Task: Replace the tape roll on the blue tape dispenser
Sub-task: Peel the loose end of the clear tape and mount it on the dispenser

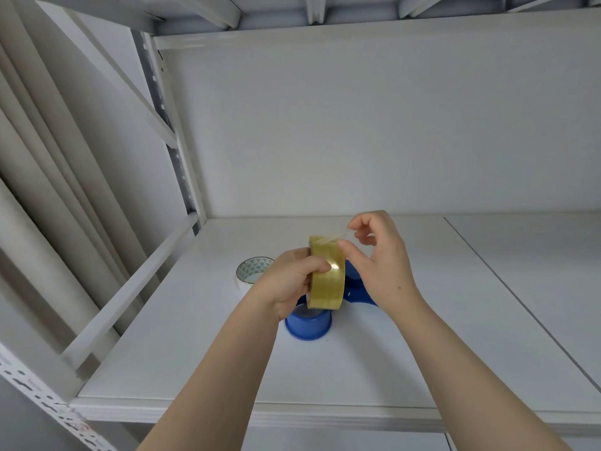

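A full roll of clear yellowish tape (327, 281) is held on edge above the shelf by my left hand (289, 284), fingers wrapped over its left side. My right hand (380, 258) pinches the loose tape end at the roll's top and holds a short strip of it out to the right. Below and behind the roll lies the blue tape dispenser (309, 325), its round hub toward me and its handle part (357, 288) half hidden by my right hand. A nearly used-up roll with a white core (252, 271) rests on the shelf to the left.
Everything sits on a white shelf board (195, 353) inside a white metal rack. A diagonal brace (130, 288) runs along the left side, the back wall (357, 125) is close behind, and a seam (520, 304) divides the board on the right.
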